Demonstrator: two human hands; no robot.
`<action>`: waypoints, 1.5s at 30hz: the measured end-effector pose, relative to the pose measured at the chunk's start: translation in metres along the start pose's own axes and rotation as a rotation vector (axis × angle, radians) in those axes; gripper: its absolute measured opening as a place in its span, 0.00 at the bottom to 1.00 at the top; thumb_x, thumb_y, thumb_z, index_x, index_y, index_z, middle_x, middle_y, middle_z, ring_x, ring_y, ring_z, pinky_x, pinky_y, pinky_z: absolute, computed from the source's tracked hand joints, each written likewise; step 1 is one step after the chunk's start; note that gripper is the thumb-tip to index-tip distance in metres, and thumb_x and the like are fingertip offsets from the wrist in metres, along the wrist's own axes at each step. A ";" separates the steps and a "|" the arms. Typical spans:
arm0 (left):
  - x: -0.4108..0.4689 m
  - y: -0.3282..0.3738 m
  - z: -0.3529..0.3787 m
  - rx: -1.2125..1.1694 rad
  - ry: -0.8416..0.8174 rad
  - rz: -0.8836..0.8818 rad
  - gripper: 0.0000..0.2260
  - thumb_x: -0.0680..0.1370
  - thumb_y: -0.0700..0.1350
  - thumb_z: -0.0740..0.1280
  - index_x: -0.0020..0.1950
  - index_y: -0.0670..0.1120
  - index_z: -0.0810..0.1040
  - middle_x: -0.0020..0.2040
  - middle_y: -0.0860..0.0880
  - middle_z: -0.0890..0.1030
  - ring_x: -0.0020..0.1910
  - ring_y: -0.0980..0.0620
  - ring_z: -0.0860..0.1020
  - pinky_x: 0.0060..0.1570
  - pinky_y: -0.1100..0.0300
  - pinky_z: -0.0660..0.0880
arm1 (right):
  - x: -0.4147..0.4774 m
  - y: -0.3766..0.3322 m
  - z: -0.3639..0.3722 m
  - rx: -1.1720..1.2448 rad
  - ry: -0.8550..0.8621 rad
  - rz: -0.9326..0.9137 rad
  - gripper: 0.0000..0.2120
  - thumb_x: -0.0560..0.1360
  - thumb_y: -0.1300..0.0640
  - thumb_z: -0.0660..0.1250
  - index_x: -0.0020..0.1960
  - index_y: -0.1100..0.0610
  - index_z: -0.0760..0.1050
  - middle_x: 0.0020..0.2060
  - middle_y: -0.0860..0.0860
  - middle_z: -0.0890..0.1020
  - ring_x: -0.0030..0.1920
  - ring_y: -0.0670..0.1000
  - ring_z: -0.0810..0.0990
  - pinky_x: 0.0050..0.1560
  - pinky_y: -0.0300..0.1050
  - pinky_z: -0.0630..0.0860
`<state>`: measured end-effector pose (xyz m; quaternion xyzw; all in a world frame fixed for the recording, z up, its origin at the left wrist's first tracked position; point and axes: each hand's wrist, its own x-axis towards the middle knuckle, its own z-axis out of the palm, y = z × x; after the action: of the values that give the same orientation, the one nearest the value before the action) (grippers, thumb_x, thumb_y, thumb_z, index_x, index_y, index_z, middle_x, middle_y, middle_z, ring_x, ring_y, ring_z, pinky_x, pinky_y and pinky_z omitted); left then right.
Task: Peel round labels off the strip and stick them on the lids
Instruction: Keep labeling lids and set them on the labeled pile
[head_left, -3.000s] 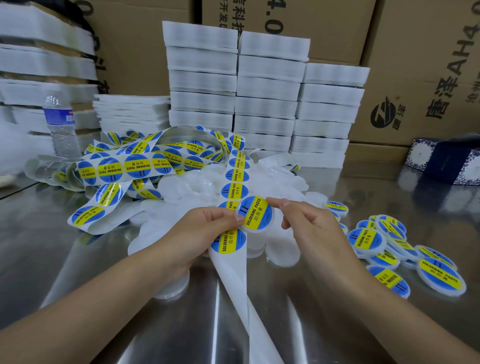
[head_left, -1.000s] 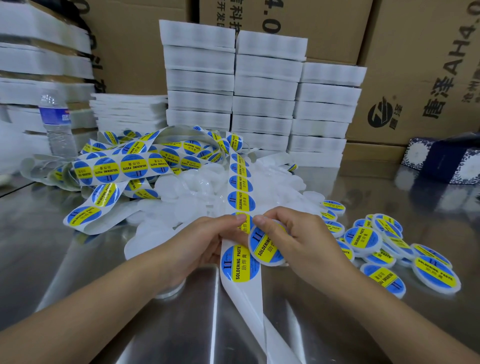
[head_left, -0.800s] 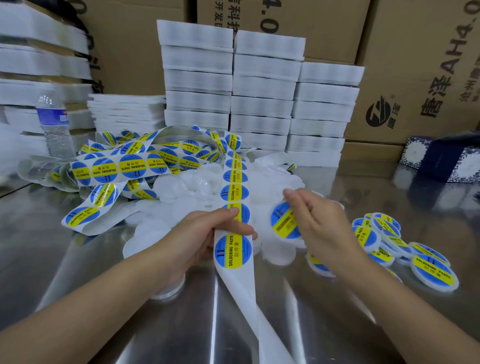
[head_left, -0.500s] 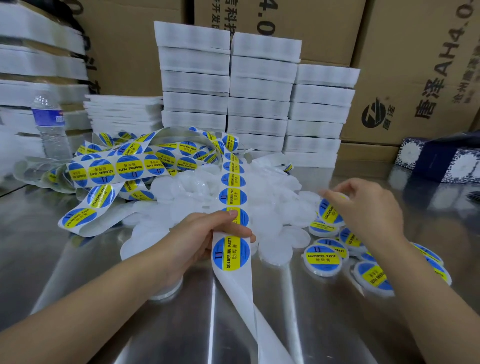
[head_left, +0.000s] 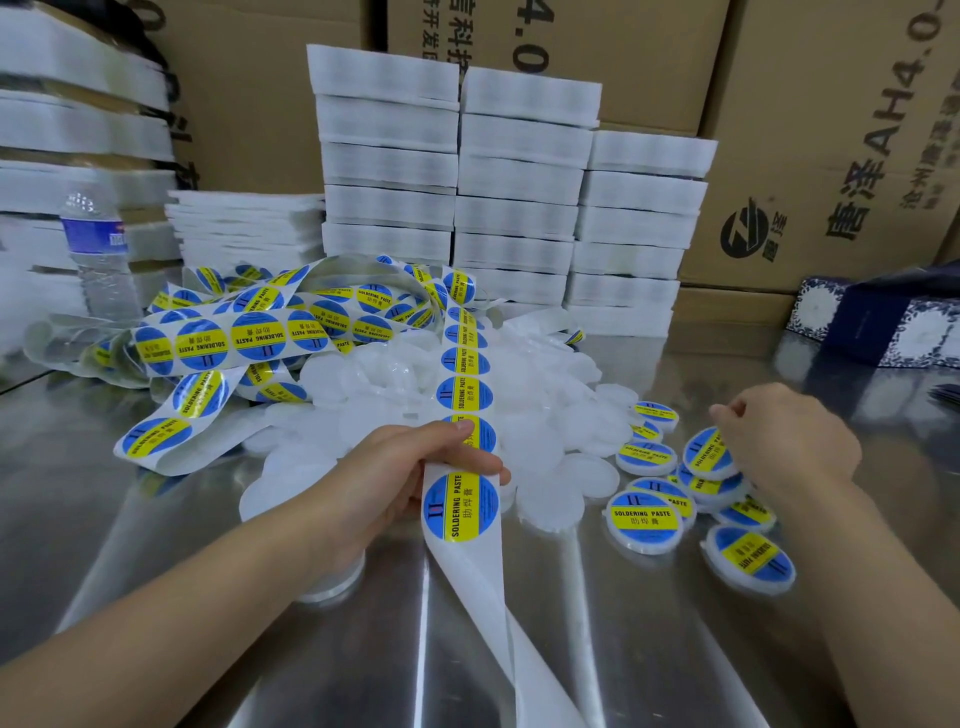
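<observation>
Labelled lids (head_left: 644, 519) are gathered at right, bare lids (head_left: 553, 501) heaped centre; strip (head_left: 461, 506) is clasped by left grip (head_left: 400, 475), right grip (head_left: 779, 441) state cannot be told.

Both bare forearms reach in from the lower edge, the left from the lower left corner and the right from the lower right. The left hand (head_left: 400, 483) sits near the middle, knuckles up. Its thumb is laid across the top of the label strip (head_left: 460, 506), and the hand holds the strip. The right hand (head_left: 784, 441) is out to the right, well apart from the left, back upward, fingers curled down. Whether they grip anything cannot be told.
</observation>
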<state>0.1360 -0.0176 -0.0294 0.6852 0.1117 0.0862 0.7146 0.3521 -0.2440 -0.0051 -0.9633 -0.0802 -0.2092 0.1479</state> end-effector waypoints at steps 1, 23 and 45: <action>-0.001 0.000 0.000 -0.008 -0.001 0.000 0.21 0.59 0.60 0.69 0.40 0.46 0.87 0.47 0.48 0.86 0.46 0.52 0.84 0.42 0.62 0.80 | 0.000 0.001 -0.001 -0.033 -0.016 0.018 0.15 0.78 0.48 0.59 0.48 0.57 0.78 0.45 0.59 0.81 0.48 0.60 0.79 0.48 0.49 0.71; -0.009 0.004 0.005 -0.001 0.030 -0.023 0.19 0.63 0.57 0.67 0.41 0.45 0.87 0.49 0.48 0.86 0.47 0.51 0.84 0.43 0.62 0.79 | -0.007 -0.009 0.029 -0.373 -0.452 -0.143 0.18 0.79 0.56 0.49 0.64 0.53 0.70 0.66 0.51 0.73 0.71 0.55 0.63 0.70 0.64 0.46; -0.017 0.009 0.013 0.005 0.051 -0.031 0.18 0.65 0.54 0.66 0.42 0.42 0.86 0.49 0.47 0.86 0.44 0.51 0.84 0.41 0.62 0.78 | -0.016 -0.029 0.036 -0.270 -0.234 -0.265 0.14 0.77 0.56 0.51 0.52 0.57 0.74 0.57 0.54 0.76 0.63 0.56 0.69 0.69 0.68 0.47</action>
<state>0.1237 -0.0341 -0.0192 0.6828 0.1406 0.0924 0.7109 0.3449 -0.2069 -0.0361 -0.9731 -0.1941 -0.1223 -0.0215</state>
